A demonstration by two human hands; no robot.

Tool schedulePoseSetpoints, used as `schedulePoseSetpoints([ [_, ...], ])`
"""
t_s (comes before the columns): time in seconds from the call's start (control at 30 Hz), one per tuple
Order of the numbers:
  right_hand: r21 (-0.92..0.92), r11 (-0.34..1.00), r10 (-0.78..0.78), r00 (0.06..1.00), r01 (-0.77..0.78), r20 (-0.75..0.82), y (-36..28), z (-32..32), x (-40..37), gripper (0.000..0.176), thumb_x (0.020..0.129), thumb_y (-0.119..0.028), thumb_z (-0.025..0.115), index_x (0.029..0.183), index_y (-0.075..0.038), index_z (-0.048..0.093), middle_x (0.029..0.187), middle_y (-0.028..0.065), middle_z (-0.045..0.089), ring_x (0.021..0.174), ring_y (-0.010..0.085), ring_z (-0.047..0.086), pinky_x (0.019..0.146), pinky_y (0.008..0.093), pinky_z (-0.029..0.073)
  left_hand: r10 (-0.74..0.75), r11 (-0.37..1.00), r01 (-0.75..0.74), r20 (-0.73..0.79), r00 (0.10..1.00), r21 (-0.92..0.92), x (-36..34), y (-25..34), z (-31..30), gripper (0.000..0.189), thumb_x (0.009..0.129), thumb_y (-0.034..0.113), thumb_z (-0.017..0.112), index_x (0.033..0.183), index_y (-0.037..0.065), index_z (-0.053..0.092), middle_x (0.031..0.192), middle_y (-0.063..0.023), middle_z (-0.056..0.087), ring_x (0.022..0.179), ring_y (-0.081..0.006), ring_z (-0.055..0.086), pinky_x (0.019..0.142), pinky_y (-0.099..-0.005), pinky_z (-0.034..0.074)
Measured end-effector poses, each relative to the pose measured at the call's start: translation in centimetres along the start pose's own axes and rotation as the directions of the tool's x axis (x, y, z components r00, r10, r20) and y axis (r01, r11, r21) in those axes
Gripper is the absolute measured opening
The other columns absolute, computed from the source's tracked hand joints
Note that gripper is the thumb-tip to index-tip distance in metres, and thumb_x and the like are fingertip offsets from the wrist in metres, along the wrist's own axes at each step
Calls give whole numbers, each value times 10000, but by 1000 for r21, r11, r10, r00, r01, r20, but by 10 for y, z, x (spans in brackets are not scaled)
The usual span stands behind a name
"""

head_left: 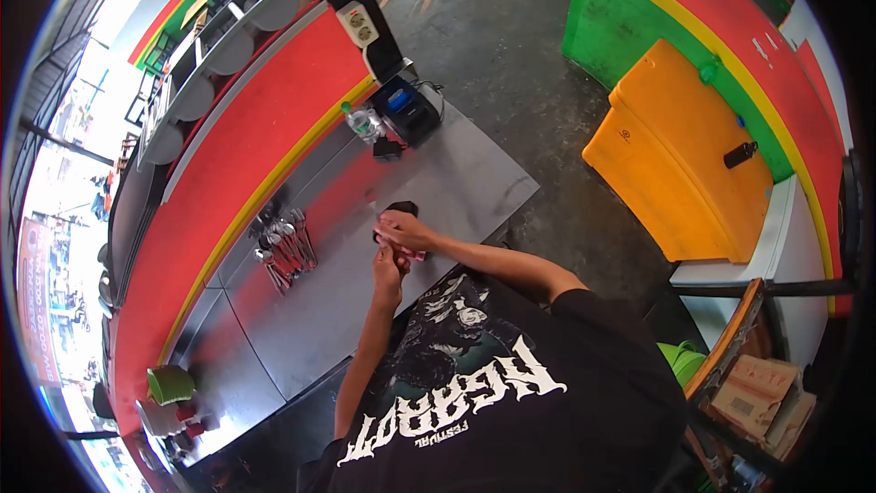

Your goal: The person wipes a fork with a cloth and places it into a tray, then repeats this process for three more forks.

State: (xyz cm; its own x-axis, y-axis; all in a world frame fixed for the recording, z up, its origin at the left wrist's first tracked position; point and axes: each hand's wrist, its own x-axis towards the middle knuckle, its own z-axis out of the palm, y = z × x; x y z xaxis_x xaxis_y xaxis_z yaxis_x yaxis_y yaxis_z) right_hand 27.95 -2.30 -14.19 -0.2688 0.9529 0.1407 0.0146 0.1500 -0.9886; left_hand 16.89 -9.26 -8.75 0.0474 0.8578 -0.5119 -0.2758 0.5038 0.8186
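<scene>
Both of my hands meet over the grey counter [333,310], close to my black shirt. My right hand [408,231] is closed around a small pink and red item [415,255], which shows below its fingers. Just beneath it, my left hand [390,274] has its fingers pressed together at the same item; what exactly it grips is too small to make out. A black object [402,208] lies right beyond my right hand, partly covered by it. To the left, several metal spoons and forks [287,246] lie in a loose pile on the counter.
A black device [408,111], a clear bottle [363,122] and a small black item [388,148] stand at the counter's far end. A green container [171,384] is at lower left. The red partition [265,82] borders the counter; an orange box [684,164] stands across the floor.
</scene>
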Motion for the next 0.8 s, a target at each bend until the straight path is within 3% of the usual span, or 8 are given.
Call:
schedulePoseSetpoints([
  [0.23,-41,995,-89,994,92,56,-11,29,27,289,952,-281,630,922,5,663,705,142,660,624,210,639,613,356,484,15,947,-30,48,999,320,27,11,-51,263,1048,280,332,956,109,508,746,-9,504,634,-134,475,597,-291,403],
  [0.33,-3,992,-124,991,125,56,-20,39,28,321,926,-310,635,911,7,682,734,160,686,682,293,693,641,379,504,51,866,-60,32,998,496,26,18,-58,175,986,139,369,948,55,518,774,-46,558,661,-145,534,603,-278,429],
  [0.43,-54,989,-134,991,135,17,-24,45,28,291,914,-287,647,879,-1,689,701,151,678,645,300,678,620,385,498,191,835,-137,-46,980,534,20,17,-50,143,959,71,375,991,15,503,852,-82,584,706,-169,566,625,-316,479],
  [0.53,-74,977,-205,978,201,-50,-22,45,29,253,920,-246,664,923,5,700,708,136,667,590,199,627,586,338,473,301,795,-213,-64,951,568,23,9,-48,212,965,41,383,1128,-20,505,979,-124,623,799,-195,614,658,-351,517],
  [0.63,-67,986,-159,985,155,-62,-26,41,32,258,917,-255,669,934,0,703,697,137,654,588,196,622,583,330,469,414,723,-316,-20,910,614,18,13,-34,328,977,40,384,1279,-27,494,1067,-136,647,894,-223,647,663,-364,538],
  [0.67,-63,996,-67,998,66,-8,-31,37,33,257,903,-246,695,951,6,708,724,121,669,629,162,633,606,310,477,385,698,-297,7,923,652,20,16,-36,348,980,41,388,1308,-27,483,1084,-143,648,910,-226,650,672,-369,542],
  [0.73,29,994,-104,993,106,-64,-30,40,36,261,886,-256,701,934,0,713,700,127,667,605,189,633,595,331,474,325,639,-265,59,944,722,27,20,-46,392,986,42,396,1366,-28,461,1117,-157,651,942,-231,656,692,-381,550],
  [0.8,97,988,-109,991,117,-83,-32,39,39,289,872,-269,722,954,8,714,715,123,675,616,159,622,603,328,480,418,577,-374,130,899,726,29,20,-50,381,984,40,398,1347,-50,472,1065,-166,658,921,-223,659,694,-390,548],
])
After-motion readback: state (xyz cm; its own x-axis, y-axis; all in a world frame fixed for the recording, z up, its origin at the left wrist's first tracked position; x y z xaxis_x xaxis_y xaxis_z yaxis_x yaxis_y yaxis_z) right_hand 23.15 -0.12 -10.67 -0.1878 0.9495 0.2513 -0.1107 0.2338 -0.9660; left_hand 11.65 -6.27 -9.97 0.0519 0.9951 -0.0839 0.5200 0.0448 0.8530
